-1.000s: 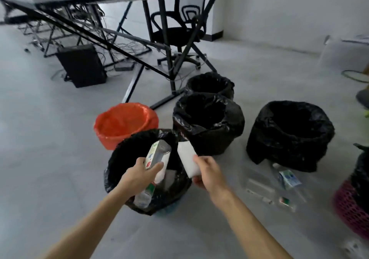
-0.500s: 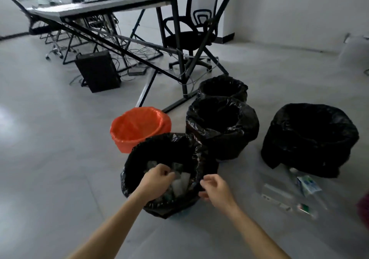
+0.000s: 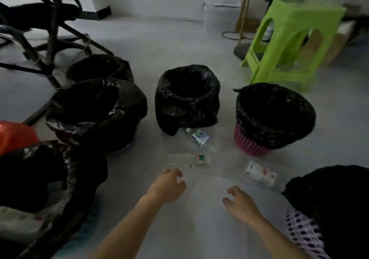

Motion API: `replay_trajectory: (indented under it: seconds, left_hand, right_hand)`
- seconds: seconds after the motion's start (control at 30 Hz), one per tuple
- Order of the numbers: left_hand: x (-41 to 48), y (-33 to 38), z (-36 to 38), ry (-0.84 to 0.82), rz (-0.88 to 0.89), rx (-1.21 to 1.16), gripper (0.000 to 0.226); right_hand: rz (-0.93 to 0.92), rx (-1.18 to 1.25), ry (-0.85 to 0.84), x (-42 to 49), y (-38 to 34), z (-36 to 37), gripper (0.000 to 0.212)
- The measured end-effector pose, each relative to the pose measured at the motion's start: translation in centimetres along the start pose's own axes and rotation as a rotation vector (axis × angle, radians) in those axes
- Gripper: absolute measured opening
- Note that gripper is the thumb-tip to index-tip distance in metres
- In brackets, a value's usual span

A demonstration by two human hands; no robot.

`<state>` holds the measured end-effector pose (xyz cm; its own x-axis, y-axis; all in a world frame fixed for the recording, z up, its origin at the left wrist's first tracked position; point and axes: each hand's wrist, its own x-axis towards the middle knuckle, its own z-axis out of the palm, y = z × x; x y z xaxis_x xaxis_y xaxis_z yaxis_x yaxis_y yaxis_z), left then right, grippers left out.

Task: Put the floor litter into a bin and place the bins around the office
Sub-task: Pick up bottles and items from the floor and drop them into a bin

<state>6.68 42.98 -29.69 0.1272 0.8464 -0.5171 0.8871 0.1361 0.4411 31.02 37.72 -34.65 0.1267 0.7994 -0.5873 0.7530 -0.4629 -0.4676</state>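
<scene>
Several bins lined with black bags stand on the grey floor. The nearest one (image 3: 60,178) at the left holds litter. Between the bins lies loose litter: a clear plastic bottle (image 3: 189,159) with a red-green label, a crumpled bottle with a blue-green label (image 3: 199,136), and a white carton (image 3: 259,173). My left hand (image 3: 169,186) reaches toward the clear bottle, fingers loosely curled, its tips at the bottle's near end. My right hand (image 3: 238,200) hovers over the floor, fingers relaxed, short of the white carton. Neither hand holds anything.
Other black-bagged bins stand at centre (image 3: 187,98), at right on a pink basket (image 3: 273,114), left (image 3: 95,110) and behind it (image 3: 99,68). An orange-bagged bin (image 3: 14,136) sits at far left. A green stool (image 3: 289,44) and a black desk frame (image 3: 50,38) stand behind.
Both hands dropped the bottle and white carton into the near bin and left it. The view swung right, and both hands now reach toward the litter on the floor.
</scene>
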Motion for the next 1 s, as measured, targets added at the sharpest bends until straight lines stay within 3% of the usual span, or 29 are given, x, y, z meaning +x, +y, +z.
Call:
replay_trajectory:
  seconds: [0.13,0.27,0.37,0.47,0.57,0.7,0.8,1.0]
  left_hand:
    - [5.2,2.5,3.5,-0.089,0.065,0.130,0.048]
    - [9.9,3.6,5.8,-0.058,0.134,0.351,0.059]
    - [13.2,3.4,6.4,0.003,0.155,0.495,0.072]
    - [16.0,1.7,6.6,0.055,0.119,0.566,0.085]
    - [17.2,-0.9,7.2,0.067,0.071,0.554,0.095]
    - [14.0,-3.7,9.9,-0.005,-0.045,0.427,0.087]
    - [9.9,-4.2,12.3,0.019,-0.058,0.468,0.078]
    - [4.1,-5.7,12.9,-0.184,-0.147,0.321,0.077]
  right_hand:
    - [0.115,-0.053,0.155,3.9,5.5,-3.4,0.051]
    - [0.204,-0.135,0.276,8.3,8.4,-5.9,0.067]
    - [0.221,-0.166,0.275,11.3,9.5,-6.4,0.079]
    - [0.268,-0.358,0.186,13.2,10.8,-5.8,0.093]
    - [0.182,-0.560,0.239,13.1,11.7,-3.7,0.091]
    - [0.088,-0.461,0.281,11.3,11.0,-0.7,0.090]
    - [0.058,-0.425,0.211,9.0,9.9,1.6,0.095]
    - [0.054,-0.395,0.059,5.4,7.3,6.1,0.107]
